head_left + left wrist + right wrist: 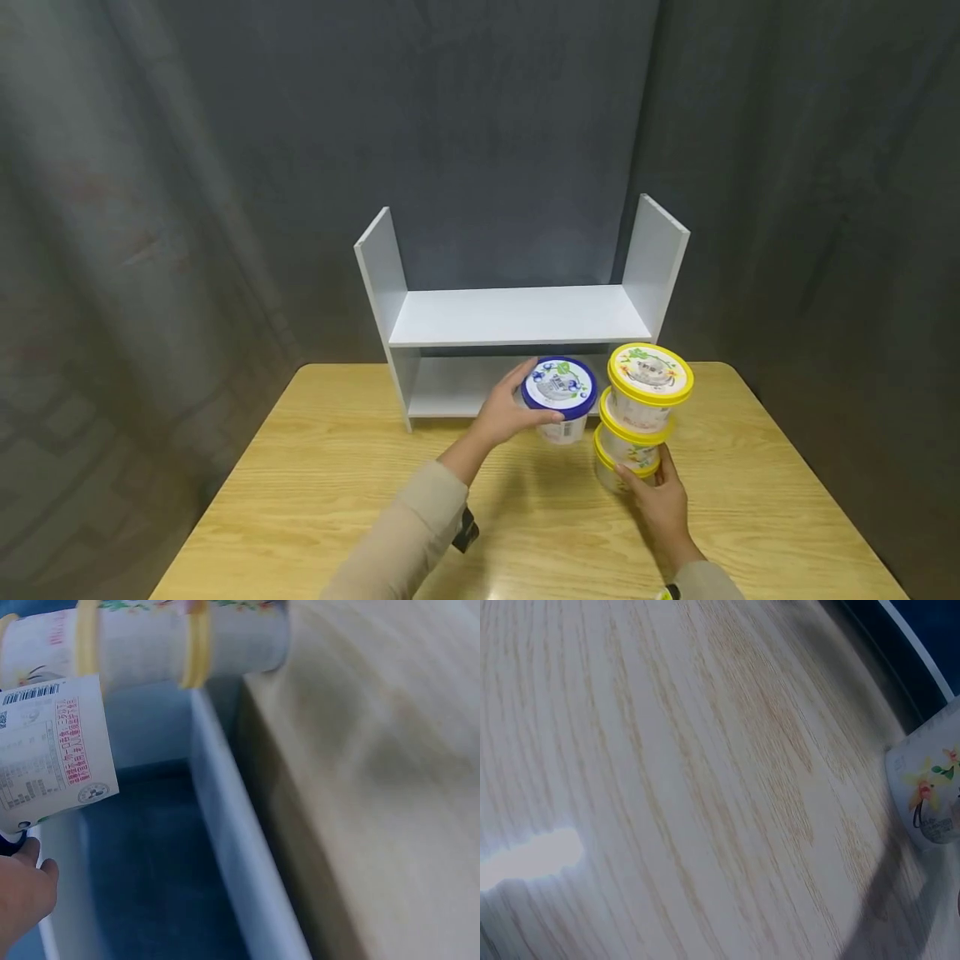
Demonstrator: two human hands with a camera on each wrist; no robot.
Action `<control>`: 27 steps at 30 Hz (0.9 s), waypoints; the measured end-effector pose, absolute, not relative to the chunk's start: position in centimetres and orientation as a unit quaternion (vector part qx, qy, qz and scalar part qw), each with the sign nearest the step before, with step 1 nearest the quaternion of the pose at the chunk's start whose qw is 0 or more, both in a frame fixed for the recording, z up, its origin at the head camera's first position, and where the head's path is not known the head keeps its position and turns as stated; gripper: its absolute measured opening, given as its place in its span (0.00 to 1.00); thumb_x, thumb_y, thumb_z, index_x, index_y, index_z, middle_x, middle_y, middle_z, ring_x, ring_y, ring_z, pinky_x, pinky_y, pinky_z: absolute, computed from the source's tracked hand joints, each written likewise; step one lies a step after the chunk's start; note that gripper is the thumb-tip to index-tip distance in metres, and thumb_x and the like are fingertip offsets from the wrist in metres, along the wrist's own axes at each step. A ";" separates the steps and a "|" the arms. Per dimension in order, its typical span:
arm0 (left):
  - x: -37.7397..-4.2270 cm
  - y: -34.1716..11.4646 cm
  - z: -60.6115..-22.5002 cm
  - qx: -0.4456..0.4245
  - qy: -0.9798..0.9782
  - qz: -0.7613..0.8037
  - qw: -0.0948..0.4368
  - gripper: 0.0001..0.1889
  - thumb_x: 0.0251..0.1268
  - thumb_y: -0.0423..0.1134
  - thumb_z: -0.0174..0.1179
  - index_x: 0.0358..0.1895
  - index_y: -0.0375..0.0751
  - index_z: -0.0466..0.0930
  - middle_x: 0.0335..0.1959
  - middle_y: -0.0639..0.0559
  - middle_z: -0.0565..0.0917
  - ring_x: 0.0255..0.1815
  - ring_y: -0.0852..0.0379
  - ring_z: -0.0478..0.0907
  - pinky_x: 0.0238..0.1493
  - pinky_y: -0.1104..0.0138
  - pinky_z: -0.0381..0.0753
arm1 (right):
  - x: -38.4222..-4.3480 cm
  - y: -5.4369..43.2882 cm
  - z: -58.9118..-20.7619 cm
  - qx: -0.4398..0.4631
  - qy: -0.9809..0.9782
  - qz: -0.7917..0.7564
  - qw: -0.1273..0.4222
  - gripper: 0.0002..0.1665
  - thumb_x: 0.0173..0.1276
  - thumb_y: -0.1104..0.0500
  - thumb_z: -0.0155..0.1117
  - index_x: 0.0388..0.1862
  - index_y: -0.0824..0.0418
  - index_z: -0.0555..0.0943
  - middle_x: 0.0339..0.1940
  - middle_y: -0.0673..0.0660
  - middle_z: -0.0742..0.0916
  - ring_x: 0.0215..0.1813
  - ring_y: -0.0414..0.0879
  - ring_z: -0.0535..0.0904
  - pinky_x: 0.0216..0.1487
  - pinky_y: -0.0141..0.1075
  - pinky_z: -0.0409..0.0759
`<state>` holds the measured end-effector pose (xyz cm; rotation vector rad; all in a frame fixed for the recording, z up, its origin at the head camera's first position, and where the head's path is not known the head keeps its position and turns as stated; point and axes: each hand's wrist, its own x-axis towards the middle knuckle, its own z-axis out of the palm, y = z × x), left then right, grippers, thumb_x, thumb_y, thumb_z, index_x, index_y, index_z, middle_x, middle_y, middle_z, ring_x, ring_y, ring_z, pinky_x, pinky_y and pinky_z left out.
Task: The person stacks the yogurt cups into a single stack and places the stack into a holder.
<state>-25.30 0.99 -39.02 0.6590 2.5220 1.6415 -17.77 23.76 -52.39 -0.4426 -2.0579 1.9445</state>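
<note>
My left hand [510,412] holds a tub with a dark blue lid [558,387] by its rim, thumb on the near side, in front of the shelf. In the left wrist view the white tub [56,757] shows its barcode and red print, with fingertips [46,877] by its lid. To its right stand three yellow-lidded tubs, one on another, the top one [651,375] set slightly to the right. My right hand [660,504] grips the stack low down, round the bottom tub [609,477]. Flowers mark a tub [934,799] at the right wrist view's edge.
A white two-level shelf [517,317] with upright side panels stands at the back of the wooden table [337,500], right behind the tubs. Grey curtains [510,142] hang behind and on both sides. A small black device [467,532] sits at the left wrist.
</note>
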 end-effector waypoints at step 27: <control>-26.3 3.1 -28.3 0.227 0.790 0.568 0.047 0.46 0.33 0.48 0.71 0.63 0.62 0.57 0.63 0.60 0.59 0.63 0.59 0.53 0.58 0.58 0.57 | -17.6 24.0 -52.2 -0.140 -0.724 0.665 0.120 0.57 0.52 0.52 0.65 0.68 0.49 0.36 0.68 0.53 0.47 0.67 0.49 0.39 0.64 0.43 0.41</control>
